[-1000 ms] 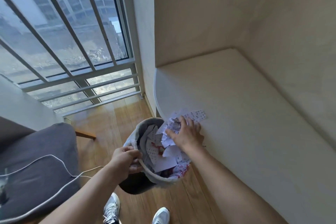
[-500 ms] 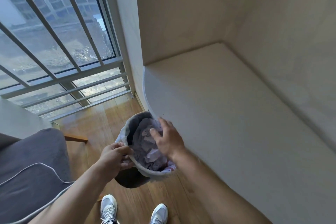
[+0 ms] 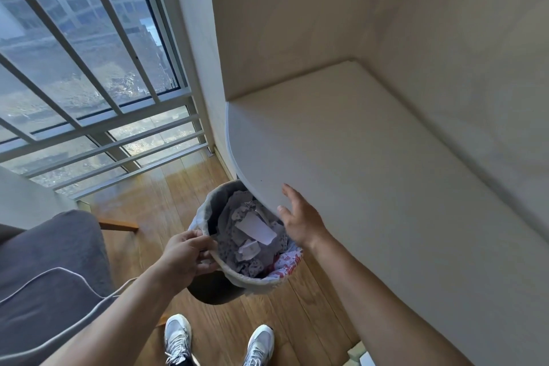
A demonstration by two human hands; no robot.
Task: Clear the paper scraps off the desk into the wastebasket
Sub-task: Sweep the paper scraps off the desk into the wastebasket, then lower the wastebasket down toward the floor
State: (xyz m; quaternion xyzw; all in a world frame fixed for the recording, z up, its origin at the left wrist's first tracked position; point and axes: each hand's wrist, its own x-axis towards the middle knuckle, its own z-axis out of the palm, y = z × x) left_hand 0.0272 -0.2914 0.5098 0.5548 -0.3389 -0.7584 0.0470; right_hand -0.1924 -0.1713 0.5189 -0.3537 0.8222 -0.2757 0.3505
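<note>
A grey fabric wastebasket (image 3: pixel 252 281) is held tilted just below the rounded front corner of the cream desk (image 3: pixel 356 172). Paper scraps (image 3: pixel 255 229), white and printed, lie heaped inside it. My left hand (image 3: pixel 187 255) grips the basket's near-left rim. My right hand (image 3: pixel 300 217) hovers with fingers spread over the desk's edge, right beside the basket's mouth, holding nothing. No scraps show on the visible desk top.
A grey upholstered chair (image 3: pixel 50 276) with a white cable stands at the left. A barred floor-to-ceiling window (image 3: pixel 89 83) fills the upper left. Beige walls enclose the desk at back and right. My two white shoes (image 3: pixel 219 345) stand on the wooden floor.
One second ago my right hand was sweeping printed scraps off the desk's edge into the basket. The scraps now lie inside, and the hand has lifted back over the edge, empty.
</note>
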